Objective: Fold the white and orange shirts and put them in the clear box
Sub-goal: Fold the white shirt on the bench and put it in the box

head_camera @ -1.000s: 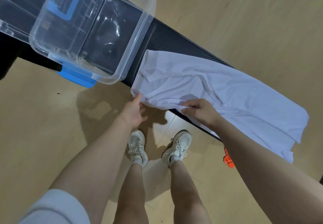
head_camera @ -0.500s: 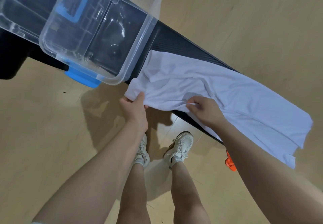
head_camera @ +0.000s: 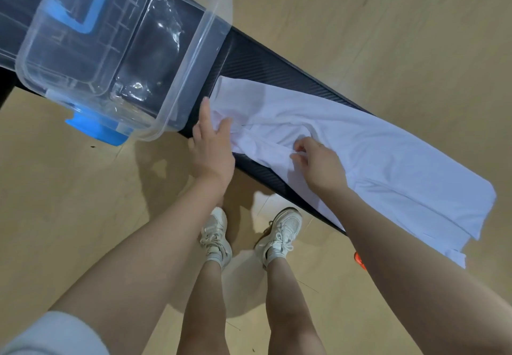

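Observation:
The white shirt (head_camera: pixel 374 155) lies spread along a narrow black table (head_camera: pixel 266 69), its right end hanging over the table's corner. My left hand (head_camera: pixel 211 146) is at the shirt's left edge, fingers nearly straight, thumb pinching the bunched sleeve fabric. My right hand (head_camera: pixel 318 162) has curled fingers pinching a fold near the shirt's front edge. The clear box (head_camera: pixel 191 58) with blue latches stands empty on the table, just left of the shirt. A small orange bit of the orange shirt (head_camera: pixel 359 260) shows below the table, mostly hidden by my right arm.
A tan wooden floor (head_camera: pixel 69 202) surrounds the table. My legs and white sneakers (head_camera: pixel 279 232) stand close to the table's front edge. A blue latch (head_camera: pixel 97 130) juts from the box's near side.
My left hand has carried the shirt's left corner up from the hanging edge onto the table, beside the box. My right hand keeps its pinch at the front fold.

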A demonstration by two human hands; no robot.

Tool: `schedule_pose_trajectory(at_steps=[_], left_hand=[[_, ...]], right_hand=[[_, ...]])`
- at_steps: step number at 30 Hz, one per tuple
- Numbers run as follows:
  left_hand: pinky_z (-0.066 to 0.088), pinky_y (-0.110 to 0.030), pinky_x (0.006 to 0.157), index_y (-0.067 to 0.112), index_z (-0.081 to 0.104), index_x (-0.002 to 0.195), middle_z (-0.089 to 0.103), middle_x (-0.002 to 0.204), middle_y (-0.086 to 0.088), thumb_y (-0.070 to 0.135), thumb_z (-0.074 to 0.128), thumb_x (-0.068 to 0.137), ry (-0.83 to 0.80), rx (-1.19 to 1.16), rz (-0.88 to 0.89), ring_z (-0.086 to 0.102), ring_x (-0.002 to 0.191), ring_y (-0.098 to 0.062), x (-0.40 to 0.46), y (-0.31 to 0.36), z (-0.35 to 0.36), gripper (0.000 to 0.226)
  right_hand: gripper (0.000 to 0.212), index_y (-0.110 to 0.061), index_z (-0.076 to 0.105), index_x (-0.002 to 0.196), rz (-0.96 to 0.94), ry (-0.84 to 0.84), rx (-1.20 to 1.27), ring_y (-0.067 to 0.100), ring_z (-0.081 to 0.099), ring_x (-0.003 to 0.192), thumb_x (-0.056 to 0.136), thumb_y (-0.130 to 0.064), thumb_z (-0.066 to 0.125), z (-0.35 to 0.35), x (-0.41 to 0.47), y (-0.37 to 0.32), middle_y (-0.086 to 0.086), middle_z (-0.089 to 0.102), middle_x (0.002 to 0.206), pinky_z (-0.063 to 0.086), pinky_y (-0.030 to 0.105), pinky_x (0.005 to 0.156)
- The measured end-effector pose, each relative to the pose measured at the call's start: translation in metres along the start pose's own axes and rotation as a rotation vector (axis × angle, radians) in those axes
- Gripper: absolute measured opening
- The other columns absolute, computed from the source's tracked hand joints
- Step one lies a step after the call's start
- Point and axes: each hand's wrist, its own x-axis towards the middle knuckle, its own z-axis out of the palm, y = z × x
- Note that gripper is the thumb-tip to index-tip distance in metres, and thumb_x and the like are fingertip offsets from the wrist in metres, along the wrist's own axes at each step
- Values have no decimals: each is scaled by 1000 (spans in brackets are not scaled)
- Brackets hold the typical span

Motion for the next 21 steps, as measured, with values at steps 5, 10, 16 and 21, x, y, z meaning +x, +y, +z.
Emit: schedule_pose_trajectory(at_steps=[5, 10, 16, 21], left_hand=[[44, -43, 80, 5, 65, 91, 58, 118, -16, -9, 66, 68, 50, 238, 261, 49, 103, -34, 16, -11, -10, 27], [38, -45, 98, 20, 45, 122, 37, 139, -8, 5, 62, 83, 76, 15, 249, 38, 122, -28, 4, -8, -12, 46], [37, -31, 65, 13, 48, 95, 36, 98, -2, 3, 56, 68, 155, 138, 606, 36, 80, -20, -17, -41, 17, 29], [26, -27, 68, 15, 54, 91, 55, 87, -4, -3, 50, 65, 221, 337, 620, 40, 79, -19, 5, -49, 26, 32]], right_hand=[[29, -6, 56, 107, -90, 30, -59, 36, 57, 91, 84, -22, 47, -4, -4, 9, 13, 60, 104, 42, 40, 78], [16, -11, 51, 86, -270, 323, -508, 28, 57, 69, 76, -23, 54, 9, -30, -4, 11, 62, 83, 35, 34, 62], [44, -11, 57, 78, -67, 43, -464, 28, 62, 67, 51, -34, 83, 35, -59, 2, 6, 65, 80, 48, 30, 58], [36, -14, 48, 76, -176, 179, -376, 25, 57, 55, 52, 1, 71, 41, -57, 9, 1, 57, 62, 43, 26, 55]])
